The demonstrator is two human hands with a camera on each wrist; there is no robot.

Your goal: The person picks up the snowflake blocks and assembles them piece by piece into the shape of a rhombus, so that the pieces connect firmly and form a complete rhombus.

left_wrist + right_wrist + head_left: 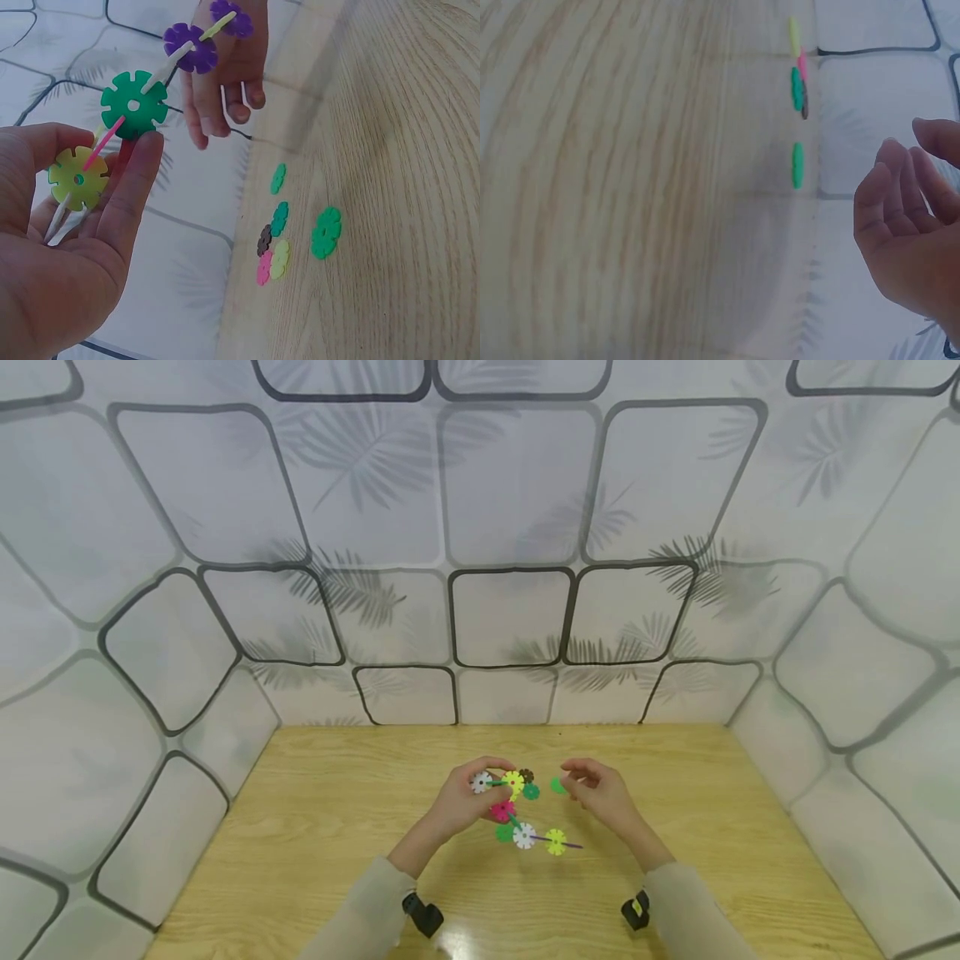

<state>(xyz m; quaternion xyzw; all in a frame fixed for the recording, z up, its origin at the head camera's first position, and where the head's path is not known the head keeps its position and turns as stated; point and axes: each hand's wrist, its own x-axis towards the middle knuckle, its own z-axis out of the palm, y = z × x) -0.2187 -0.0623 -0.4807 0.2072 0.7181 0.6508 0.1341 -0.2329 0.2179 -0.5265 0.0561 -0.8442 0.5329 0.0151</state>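
My left hand (468,797) holds a chain of notched plastic discs joined by thin sticks. Its fingers and thumb are around a yellow disc (79,178) at one end, and one finger lies against a green disc (134,103). Farther along the chain come two purple discs (190,48) in the left wrist view. In the head view the chain hangs toward me, with a white disc (524,836) low on it. My right hand (603,793) hovers above the table, its fingers loosely bent and holding nothing. Behind its fingertips lies a loose green disc (558,785).
Several loose discs lie flat on the wooden table (337,860): a teal one (280,219), a brown one (264,241), a pink one (265,268), a yellow one (280,259) and a nearer green disc (326,233). Patterned walls (510,618) stand at the back and sides.
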